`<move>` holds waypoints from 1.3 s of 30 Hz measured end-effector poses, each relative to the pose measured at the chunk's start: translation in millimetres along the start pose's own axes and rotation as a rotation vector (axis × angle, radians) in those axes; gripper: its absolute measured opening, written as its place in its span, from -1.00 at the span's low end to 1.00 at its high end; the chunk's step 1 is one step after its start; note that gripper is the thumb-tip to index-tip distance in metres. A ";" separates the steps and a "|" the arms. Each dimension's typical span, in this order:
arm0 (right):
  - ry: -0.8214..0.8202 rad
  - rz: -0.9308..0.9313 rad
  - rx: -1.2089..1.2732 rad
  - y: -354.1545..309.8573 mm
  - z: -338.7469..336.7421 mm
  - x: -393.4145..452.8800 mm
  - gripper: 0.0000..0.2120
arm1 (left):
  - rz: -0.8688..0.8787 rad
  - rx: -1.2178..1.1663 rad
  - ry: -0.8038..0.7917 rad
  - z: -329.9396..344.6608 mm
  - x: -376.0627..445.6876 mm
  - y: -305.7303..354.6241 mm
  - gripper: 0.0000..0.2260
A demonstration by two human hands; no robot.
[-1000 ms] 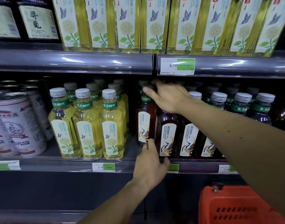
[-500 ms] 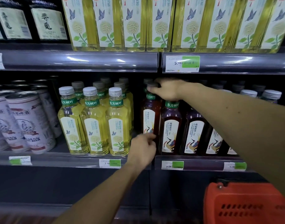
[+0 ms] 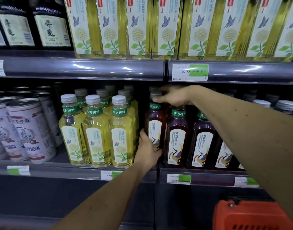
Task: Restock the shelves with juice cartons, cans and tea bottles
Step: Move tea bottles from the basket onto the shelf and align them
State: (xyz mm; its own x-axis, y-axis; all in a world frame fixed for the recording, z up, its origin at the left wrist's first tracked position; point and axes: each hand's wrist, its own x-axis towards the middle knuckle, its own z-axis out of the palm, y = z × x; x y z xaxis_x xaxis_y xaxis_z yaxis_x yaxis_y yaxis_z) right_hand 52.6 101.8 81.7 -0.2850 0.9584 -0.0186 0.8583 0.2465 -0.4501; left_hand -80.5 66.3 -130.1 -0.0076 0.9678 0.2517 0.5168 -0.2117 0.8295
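A dark red tea bottle [image 3: 154, 123] stands at the left end of a row of like bottles [image 3: 177, 138] on the middle shelf [image 3: 200, 177]. My left hand [image 3: 148, 151] wraps its lower part from the left. My right hand [image 3: 173, 95] grips its grey cap from above. Left of it stands a block of yellow tea bottles [image 3: 96, 130] with white caps. Large beer cans [image 3: 28, 130] fill the shelf's left end.
The upper shelf [image 3: 82, 68] carries tall yellow tea bottles [image 3: 142, 25] and dark wine bottles [image 3: 50, 29] at the left. An orange shopping basket [image 3: 252, 216] hangs at the lower right. Price tags line the shelf edges. More dark bottles stand behind my right forearm.
My left hand rose from the shelf edge and closed around the leftmost dark bottle's lower part. My right hand shifted left from the neighbouring bottles onto that bottle's cap.
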 end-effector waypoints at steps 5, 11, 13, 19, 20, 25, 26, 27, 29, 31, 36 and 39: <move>-0.039 -0.038 0.029 4.2 -2.0 -4.7 -0.43 | 0.021 0.015 0.004 -6.9 -4.5 -0.7 -0.16; 0.038 -0.132 -0.045 4.5 -1.6 -16.7 -0.26 | 0.012 0.073 -0.050 -23.4 -25.6 -4.7 -0.28; 0.073 -0.170 -0.056 6.3 0.1 -24.2 -0.29 | 0.017 0.099 -0.021 -22.2 -32.8 -5.4 -0.30; 0.271 -0.272 -0.366 -2.1 11.1 -45.2 -0.35 | -0.009 0.104 0.038 -18.0 -45.1 -3.4 -0.33; 0.330 -0.288 -0.432 -5.9 16.1 -48.3 -0.36 | -0.003 0.110 0.047 -17.6 -47.2 -2.4 -0.36; 0.656 -0.203 -0.498 -12.3 67.2 -56.9 -0.51 | -0.027 0.121 0.050 -17.4 -50.9 -2.1 -0.42; 0.692 -0.191 -0.529 -8.9 74.7 -57.6 -0.50 | -0.038 0.108 0.031 -19.2 -50.6 -2.2 -0.44; 0.712 -0.189 -0.559 -4.9 79.1 -58.1 -0.49 | -0.044 0.099 0.010 -21.9 -50.8 -1.0 -0.46; 0.733 -0.199 -0.572 -0.2 79.8 -59.2 -0.49 | -0.044 0.146 -0.018 -31.0 -53.2 7.1 -0.53; 0.770 -0.228 -0.533 0.7 78.6 -62.3 -0.51 | 0.016 0.217 -0.001 -44.6 -56.4 21.9 -0.53; 0.791 -0.357 -0.536 8.3 92.5 -71.9 -0.46 | 0.385 0.276 0.214 -106.5 -50.5 85.6 -0.42; 0.812 -0.335 -0.539 8.5 101.9 -74.2 -0.41 | 0.317 0.281 0.149 -130.6 -7.5 122.0 -0.59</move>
State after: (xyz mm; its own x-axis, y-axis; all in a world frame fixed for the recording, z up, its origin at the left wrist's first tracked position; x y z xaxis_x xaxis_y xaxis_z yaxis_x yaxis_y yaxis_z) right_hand 37.5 18.1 -11.7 -0.3423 0.5879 0.7330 0.9224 0.3589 0.1429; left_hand -129.1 15.3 34.3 0.0760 0.8267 0.5576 0.7258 -0.4292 0.5375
